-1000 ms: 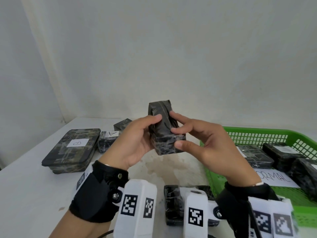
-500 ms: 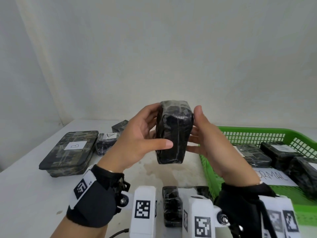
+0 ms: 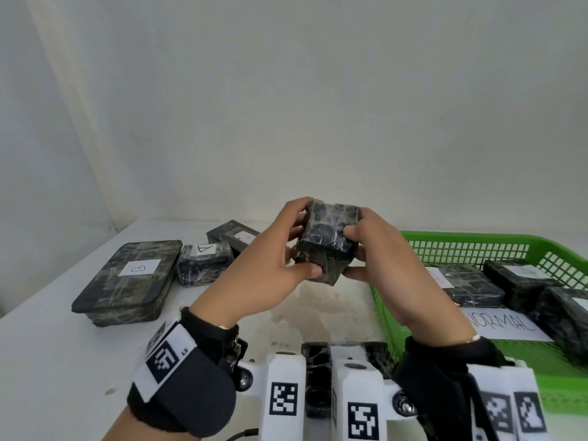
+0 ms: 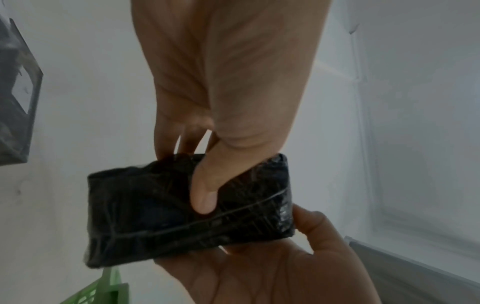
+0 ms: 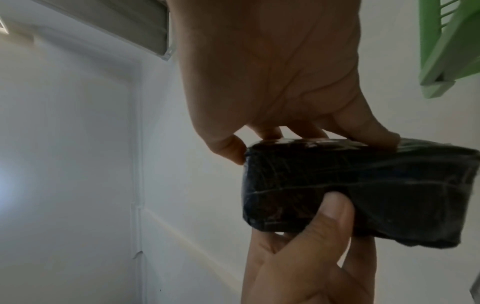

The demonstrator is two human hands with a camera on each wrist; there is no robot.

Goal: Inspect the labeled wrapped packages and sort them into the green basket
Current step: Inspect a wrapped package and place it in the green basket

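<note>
Both hands grasp one dark wrapped package (image 3: 327, 241) in the air, just left of the green basket (image 3: 471, 246). The left hand (image 3: 270, 265) has its thumb across the near face and fingers behind; the right hand (image 3: 381, 259) pinches the other side, a double grip. No label shows on the faces turned this way, so I'd say the inspection is not finished.

Inside the basket lie three wrapped packages (image 3: 471, 283) beside a sheet reading NORMAL (image 3: 506, 323). Left of the basket, on the counter (image 3: 47, 345), wait the B package (image 3: 127, 278), the A package (image 3: 203, 261), another labeled one (image 3: 234, 235) behind, plus one (image 3: 318, 377) nearest the person. Roughly half remains.
</note>
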